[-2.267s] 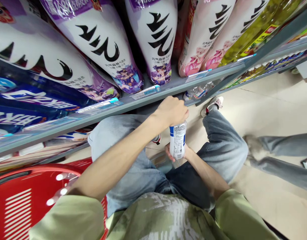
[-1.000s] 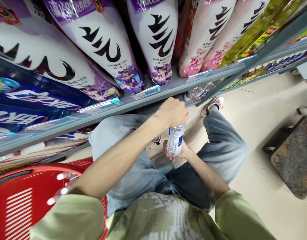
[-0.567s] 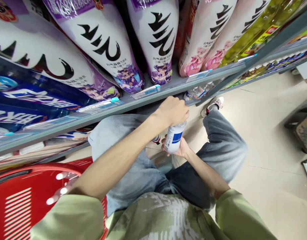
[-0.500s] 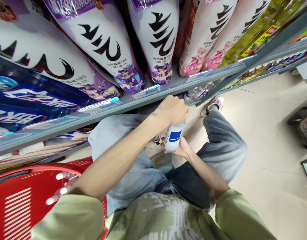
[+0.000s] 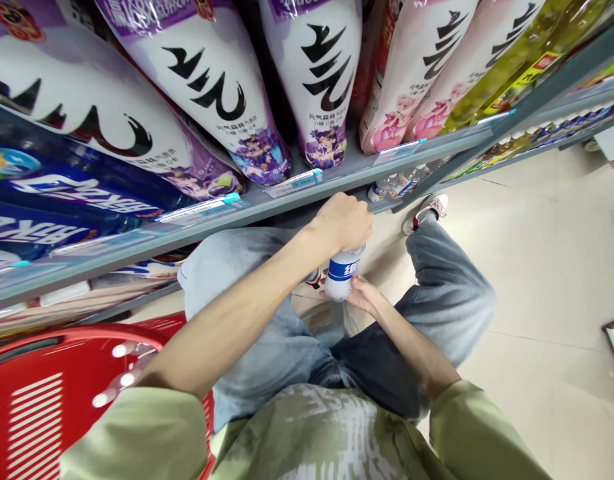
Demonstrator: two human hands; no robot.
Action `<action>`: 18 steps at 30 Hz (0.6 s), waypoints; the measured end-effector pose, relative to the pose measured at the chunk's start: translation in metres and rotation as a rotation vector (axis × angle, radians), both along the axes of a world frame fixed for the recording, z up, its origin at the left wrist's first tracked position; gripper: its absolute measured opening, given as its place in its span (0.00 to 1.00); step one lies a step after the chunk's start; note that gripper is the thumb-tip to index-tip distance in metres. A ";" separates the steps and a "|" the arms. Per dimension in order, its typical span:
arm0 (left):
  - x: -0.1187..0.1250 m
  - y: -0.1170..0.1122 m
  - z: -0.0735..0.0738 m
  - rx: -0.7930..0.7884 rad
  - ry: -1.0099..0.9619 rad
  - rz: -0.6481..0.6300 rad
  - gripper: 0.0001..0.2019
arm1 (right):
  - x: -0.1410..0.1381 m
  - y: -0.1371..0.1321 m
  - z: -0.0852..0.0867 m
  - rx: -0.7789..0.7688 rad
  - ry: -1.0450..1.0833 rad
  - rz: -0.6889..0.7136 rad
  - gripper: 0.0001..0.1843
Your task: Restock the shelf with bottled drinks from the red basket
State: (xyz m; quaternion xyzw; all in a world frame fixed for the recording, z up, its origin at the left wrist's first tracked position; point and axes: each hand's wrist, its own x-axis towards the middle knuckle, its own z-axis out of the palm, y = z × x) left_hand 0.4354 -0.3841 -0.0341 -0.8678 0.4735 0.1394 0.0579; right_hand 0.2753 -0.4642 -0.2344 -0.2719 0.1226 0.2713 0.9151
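A small white bottle (image 5: 341,277) with a blue label band hangs between my knees, tilted with its base toward me. My left hand (image 5: 343,222) is closed over its cap end from above. Below it, my right hand (image 5: 363,294) cups the bottle's base with its fingers curled against the side. Both hands sit just under the front edge of the grey shelf (image 5: 297,197). My jeans-clad knees flank the bottle on either side.
Large purple-and-white bottles (image 5: 221,100) and pink ones (image 5: 411,73) stand on the shelf above, blue bottles (image 5: 51,200) at the left. A red shopping basket (image 5: 51,400) sits at my lower left. More small bottles (image 5: 394,185) lie on the lower shelf. Beige floor tiles spread to the right.
The bottle has turned in my hands, the printed side giving way to the blue band, and it has tipped further. A dark object at the right edge has slid out of view.
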 end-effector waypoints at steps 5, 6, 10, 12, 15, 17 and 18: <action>0.001 0.000 -0.001 0.028 -0.010 0.001 0.18 | 0.004 -0.002 0.004 -0.231 0.040 -0.110 0.35; 0.001 -0.001 -0.001 0.028 -0.013 0.002 0.18 | 0.005 -0.003 0.006 -0.262 0.039 -0.108 0.35; 0.002 -0.002 -0.002 0.020 -0.013 -0.008 0.18 | 0.004 0.000 0.011 -0.371 0.005 -0.069 0.35; 0.001 -0.002 -0.002 0.029 -0.009 -0.017 0.18 | 0.004 0.003 0.012 -0.402 0.011 -0.075 0.35; -0.001 -0.003 -0.002 0.058 0.003 -0.022 0.18 | 0.004 0.005 0.012 -0.451 0.039 -0.111 0.35; -0.001 -0.004 -0.002 0.070 0.008 -0.019 0.18 | 0.006 0.005 0.011 -0.487 0.049 -0.136 0.34; -0.002 -0.005 -0.002 0.075 0.009 -0.018 0.18 | 0.006 0.005 0.011 -0.498 0.051 -0.143 0.34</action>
